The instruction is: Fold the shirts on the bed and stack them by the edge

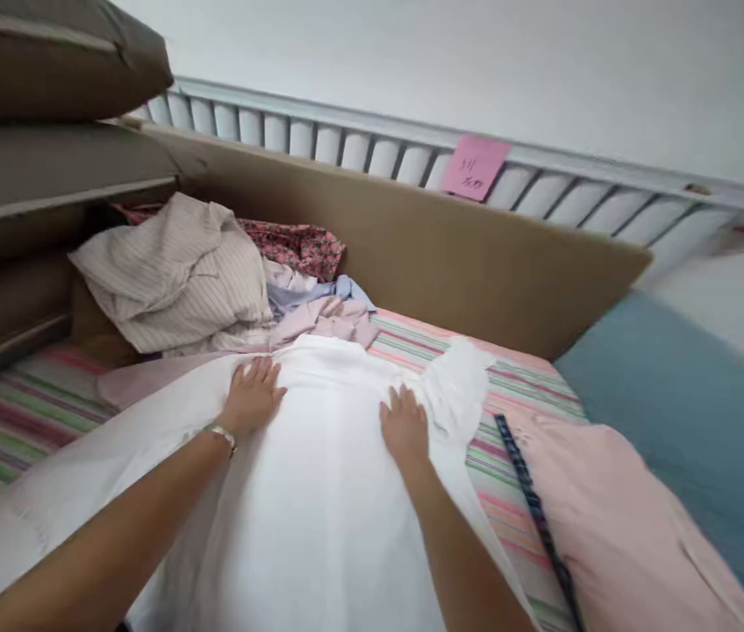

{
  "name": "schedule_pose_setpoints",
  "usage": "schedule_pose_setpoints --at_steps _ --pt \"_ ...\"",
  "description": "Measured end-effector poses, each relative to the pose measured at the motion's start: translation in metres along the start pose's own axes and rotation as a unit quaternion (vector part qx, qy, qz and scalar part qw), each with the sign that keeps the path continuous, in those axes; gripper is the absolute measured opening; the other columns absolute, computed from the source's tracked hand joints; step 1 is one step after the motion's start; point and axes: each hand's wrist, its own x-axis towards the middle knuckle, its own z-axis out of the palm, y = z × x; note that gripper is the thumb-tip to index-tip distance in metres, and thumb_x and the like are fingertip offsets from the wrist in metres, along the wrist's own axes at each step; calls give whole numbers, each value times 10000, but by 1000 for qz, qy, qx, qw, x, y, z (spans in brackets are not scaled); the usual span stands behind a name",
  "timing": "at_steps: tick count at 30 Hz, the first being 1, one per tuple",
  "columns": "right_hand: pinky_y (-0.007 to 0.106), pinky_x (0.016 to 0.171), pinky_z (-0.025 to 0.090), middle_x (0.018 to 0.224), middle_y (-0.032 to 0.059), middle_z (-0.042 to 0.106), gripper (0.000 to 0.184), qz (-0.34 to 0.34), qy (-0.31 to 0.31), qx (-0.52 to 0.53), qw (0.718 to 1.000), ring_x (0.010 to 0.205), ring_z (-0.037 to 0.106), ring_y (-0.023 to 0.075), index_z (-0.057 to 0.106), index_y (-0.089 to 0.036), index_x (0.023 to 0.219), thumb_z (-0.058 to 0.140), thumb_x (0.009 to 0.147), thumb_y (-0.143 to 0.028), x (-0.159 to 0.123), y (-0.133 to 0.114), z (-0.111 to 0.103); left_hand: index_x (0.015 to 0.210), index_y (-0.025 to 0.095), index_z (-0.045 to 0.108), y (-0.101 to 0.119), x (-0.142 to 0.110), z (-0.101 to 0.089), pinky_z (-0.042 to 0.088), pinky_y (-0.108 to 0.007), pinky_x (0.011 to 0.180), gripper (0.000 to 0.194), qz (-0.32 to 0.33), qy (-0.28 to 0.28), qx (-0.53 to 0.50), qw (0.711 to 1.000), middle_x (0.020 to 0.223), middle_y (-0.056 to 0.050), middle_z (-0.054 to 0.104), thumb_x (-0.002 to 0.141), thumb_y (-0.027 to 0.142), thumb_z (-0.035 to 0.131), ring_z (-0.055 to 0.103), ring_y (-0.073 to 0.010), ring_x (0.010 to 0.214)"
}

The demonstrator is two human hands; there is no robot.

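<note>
The person's left forearm [115, 535], bare, slants in from the lower left corner, and the bare right forearm [457, 553] rises from the bottom edge, leaning inward. The left hand [254, 395] lies palm down, its fingers [257, 367] pointing forward and its thumb turned toward the other hand. The right hand [406, 427] is also palm down, fingers forward and slightly parted, thumb on the inner side. Both hands are flat and unclenched, well apart, the left reaching a little farther forward.
</note>
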Motion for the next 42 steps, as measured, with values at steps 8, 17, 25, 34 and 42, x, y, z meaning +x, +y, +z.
schedule_pose_setpoints --at_steps 8,17,25,34,42 --pt "456 1109 221 1459 80 353 485 -55 -7 27 998 1363 288 239 427 -179 1363 278 931 -343 -133 -2 -17 1394 247 400 25 -128 14 316 -496 1040 561 90 105 -53 989 1471 -130 353 910 525 342 323 -313 1348" --pt "563 1013 308 1407 150 428 555 6 71 -31 997 1313 350 349 510 -171 1297 328 861 -461 -247 132 -7 1396 221 397 -42 -248 1 315 -495 1048 555 53 136 -4 989 1464 -111 370 904 478 398 330 -301 1346" --pt "568 967 345 1310 222 506 656 20 160 15 987 1250 415 378 544 -69 1238 212 852 -481 -297 151 -9 1335 165 441 -52 -299 16 355 -439 1054 541 -36 125 -330 935 1415 -114 448 828 350 479 343 -263 1343" --pt "444 868 433 958 162 664 530 201 159 262 930 929 585 306 617 -136 962 430 695 -554 -333 153 -29 857 140 643 -41 -309 43 517 -335 744 473 -272 -46 -661 698 865 -95 706 526 464 738 659 -269 856" --pt "364 714 499 670 22 650 491 408 52 465 784 808 614 268 595 -215 653 646 435 -653 -346 161 -21 865 139 629 -42 -294 46 505 -327 731 538 -312 35 -657 686 895 -98 692 477 484 771 647 -258 872"
